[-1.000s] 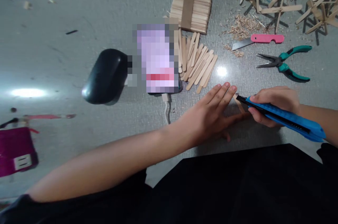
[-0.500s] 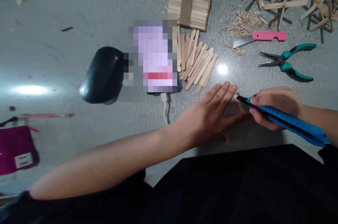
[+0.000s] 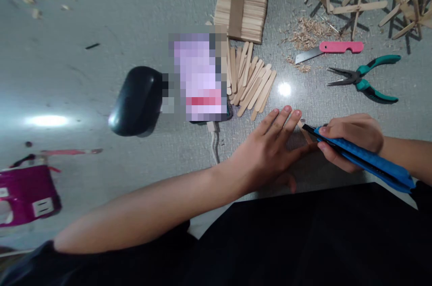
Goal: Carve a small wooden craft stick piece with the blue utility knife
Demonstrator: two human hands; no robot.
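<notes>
My left hand (image 3: 275,144) lies flat on the table, fingers stretched out and spread. Its index finger reaches over a wooden craft stick (image 3: 305,132), which is partly covered by my hands. A blue snap-off utility knife (image 3: 369,158) is gripped in my right hand (image 3: 356,135). The knife's black tip end is down at the stick, close to the left fingertips; whether the blade cuts into the wood cannot be made out.
Loose craft sticks (image 3: 254,81) and a banded bundle (image 3: 254,11) lie ahead. Pliers (image 3: 359,78), a pink folding saw (image 3: 341,47), wood shavings (image 3: 312,32) and joined stick pieces (image 3: 359,7) are to the right. Leftward are a blurred-out phone (image 3: 202,79), a black mouse-like object (image 3: 137,101) and a purple pouch (image 3: 32,194).
The view has shifted slightly, so objects at the left appear farther right and lower. Both hands stay nearly where they were, with the knife still at the stick.
</notes>
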